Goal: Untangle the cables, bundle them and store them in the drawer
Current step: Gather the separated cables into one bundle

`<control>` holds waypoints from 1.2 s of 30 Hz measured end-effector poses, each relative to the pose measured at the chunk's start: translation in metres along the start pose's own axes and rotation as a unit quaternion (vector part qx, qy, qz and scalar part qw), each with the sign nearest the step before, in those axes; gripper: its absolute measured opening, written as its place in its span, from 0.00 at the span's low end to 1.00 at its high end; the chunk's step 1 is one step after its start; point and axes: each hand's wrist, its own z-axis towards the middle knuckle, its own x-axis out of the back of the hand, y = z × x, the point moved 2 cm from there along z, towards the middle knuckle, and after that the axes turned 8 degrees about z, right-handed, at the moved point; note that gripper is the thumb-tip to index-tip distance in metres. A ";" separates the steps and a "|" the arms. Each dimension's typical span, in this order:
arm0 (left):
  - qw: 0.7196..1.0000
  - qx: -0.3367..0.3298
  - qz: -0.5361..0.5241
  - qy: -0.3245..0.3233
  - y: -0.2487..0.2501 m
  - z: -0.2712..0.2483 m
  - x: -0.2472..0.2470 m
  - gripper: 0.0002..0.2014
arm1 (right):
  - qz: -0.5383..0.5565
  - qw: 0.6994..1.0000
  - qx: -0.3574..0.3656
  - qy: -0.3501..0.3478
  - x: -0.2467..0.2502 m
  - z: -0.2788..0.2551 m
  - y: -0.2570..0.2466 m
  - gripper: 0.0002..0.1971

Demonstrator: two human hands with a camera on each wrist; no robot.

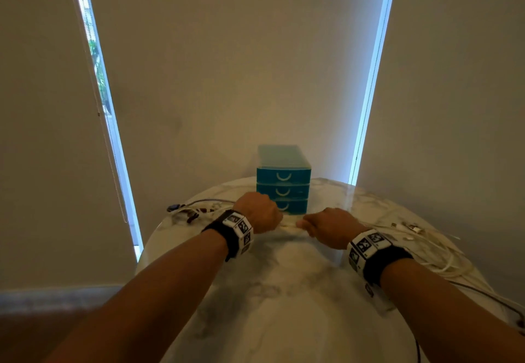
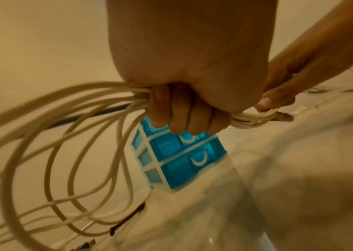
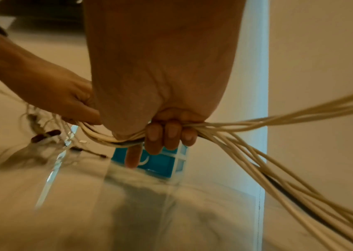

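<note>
Both hands hold one bunch of white cables [image 1: 288,226] just above the marble table [image 1: 278,306], in front of the blue three-drawer box [image 1: 282,179]. My left hand [image 1: 260,212] grips the bunch in a fist [image 2: 189,117], and loose loops [image 2: 63,163] hang from it to the left. My right hand [image 1: 329,227] grips the same cables [image 3: 257,129] with curled fingers [image 3: 169,135], its index finger pointing down. All drawers [image 2: 177,152] look closed.
More white cables and plugs [image 1: 420,237] lie on the table at the right. A tangle with dark connectors [image 1: 190,212] lies at the left. A dark cable [image 1: 494,300] runs off the right edge. A wall and window blinds stand behind the table.
</note>
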 end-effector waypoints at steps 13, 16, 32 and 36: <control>0.962 0.091 -0.258 0.015 0.004 -0.005 -0.018 0.23 | 0.177 0.984 -0.007 -0.006 -0.008 0.023 -0.044 0.24; 0.941 0.127 -0.312 0.018 -0.002 -0.008 -0.020 0.24 | 0.226 0.974 -0.016 0.012 -0.014 0.028 -0.056 0.30; 0.882 0.100 -0.458 -0.044 -0.118 -0.054 -0.053 0.33 | 0.103 0.943 0.019 0.317 0.062 0.013 -0.016 0.24; 0.873 0.110 -0.474 -0.040 -0.131 -0.062 -0.045 0.35 | 0.068 0.952 0.001 0.298 0.059 0.012 -0.011 0.25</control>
